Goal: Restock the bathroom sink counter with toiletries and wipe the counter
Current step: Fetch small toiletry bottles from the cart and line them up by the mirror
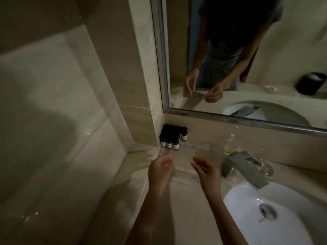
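Observation:
Several small dark bottles (172, 138) with black caps and white labels stand clustered in the back left corner of the beige counter (184, 190). A clear, see-through rectangular tray (208, 153) lies on the counter just right of them, hard to make out in the dim light. My left hand (160, 171) hovers at its near left edge with fingers loosely curled and nothing in it. My right hand (206, 171) hovers at its near right side, fingers relaxed and empty. Whether the fingertips touch the tray I cannot tell.
A metal faucet (247, 169) juts over the white basin (247, 218) at the right. The framed mirror (238, 119) above the backsplash reflects a person's arms and a dark bin. A tiled wall and ledge (74, 138) close off the left.

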`<state>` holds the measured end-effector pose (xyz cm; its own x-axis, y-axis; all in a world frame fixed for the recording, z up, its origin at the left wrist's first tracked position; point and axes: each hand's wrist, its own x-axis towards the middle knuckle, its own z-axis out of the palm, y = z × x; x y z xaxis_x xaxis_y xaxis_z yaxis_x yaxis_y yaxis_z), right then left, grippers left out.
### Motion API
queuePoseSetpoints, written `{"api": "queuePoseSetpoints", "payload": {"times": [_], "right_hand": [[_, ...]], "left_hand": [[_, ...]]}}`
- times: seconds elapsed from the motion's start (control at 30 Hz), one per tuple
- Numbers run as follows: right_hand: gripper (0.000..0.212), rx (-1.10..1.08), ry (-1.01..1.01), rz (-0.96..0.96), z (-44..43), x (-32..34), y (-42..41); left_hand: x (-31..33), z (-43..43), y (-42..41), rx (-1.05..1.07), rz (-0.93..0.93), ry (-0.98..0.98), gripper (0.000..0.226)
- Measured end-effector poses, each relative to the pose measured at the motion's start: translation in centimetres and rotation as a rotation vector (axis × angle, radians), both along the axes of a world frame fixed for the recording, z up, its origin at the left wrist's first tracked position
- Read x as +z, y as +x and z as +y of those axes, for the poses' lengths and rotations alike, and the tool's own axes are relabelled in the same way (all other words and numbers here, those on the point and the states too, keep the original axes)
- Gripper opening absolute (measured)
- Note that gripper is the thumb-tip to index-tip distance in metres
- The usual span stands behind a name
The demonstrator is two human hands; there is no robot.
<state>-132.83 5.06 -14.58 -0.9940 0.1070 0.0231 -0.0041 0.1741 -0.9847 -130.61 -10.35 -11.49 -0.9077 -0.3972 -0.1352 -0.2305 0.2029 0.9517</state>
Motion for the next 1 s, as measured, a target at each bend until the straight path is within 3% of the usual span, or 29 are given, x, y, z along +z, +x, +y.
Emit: {"api": "queuePoseSetpoints", "payload": {"times": [0.2,0.4,0.6,1.0], "right_hand": [[0.023,0.042,-0.014,0.094,1.3,4.8,5.6],[0.021,0.064,0.111,0.169,1.8,8.1,12.4],[0.016,0.062,0.256,0.242,1.9,9.0,19.0],[0.02,0.203,0.608,0.207,1.0,7.9,27.7]], "left_hand": [[2.8,0.2,6.7,-0.08,0.091,-0.096,0.019],[5.1,0.0,13.6,-0.142,0.154,-0.197,0.018],[5.2,-0.6,19.9,-0.108,0.096,-0.331,0.019],[4.5,-0.9,30.0,-0.202,-0.089,-0.477,0.023]]}}
